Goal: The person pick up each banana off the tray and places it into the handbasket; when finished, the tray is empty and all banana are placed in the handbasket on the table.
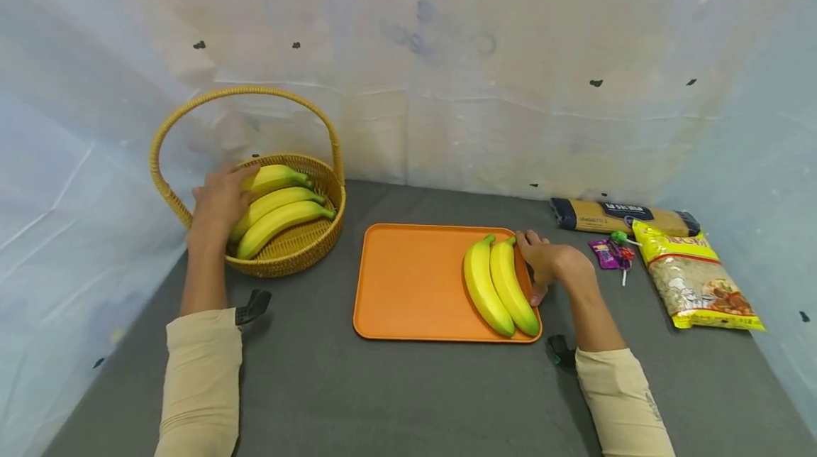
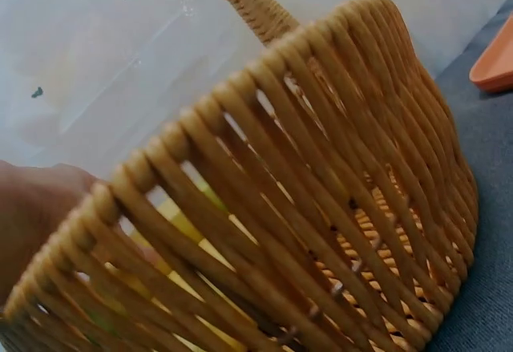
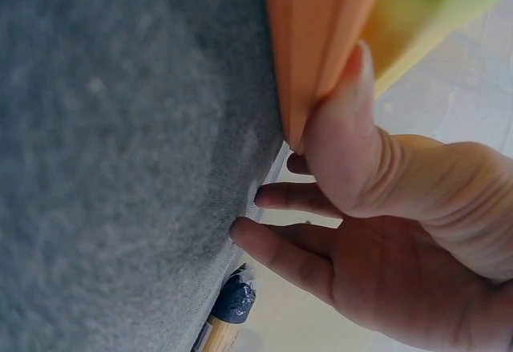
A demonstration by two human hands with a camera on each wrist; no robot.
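Observation:
My left hand reaches over the left rim of a wicker basket with a tall handle. Its fingers and thumb grip the left end of the rearmost banana. Two more bananas lie in front of that one inside the basket. In the left wrist view the basket's slats hide most of the fingers. On an orange tray, two yellow bananas lie side by side at the right end. My right hand rests at the tray's right edge, thumb against the rim, other fingers loosely extended.
Right of the tray lie a spaghetti pack, a purple wrapped sweet, lollipops and a yellow-edged food bag. A pale sheet hangs behind the dark grey table.

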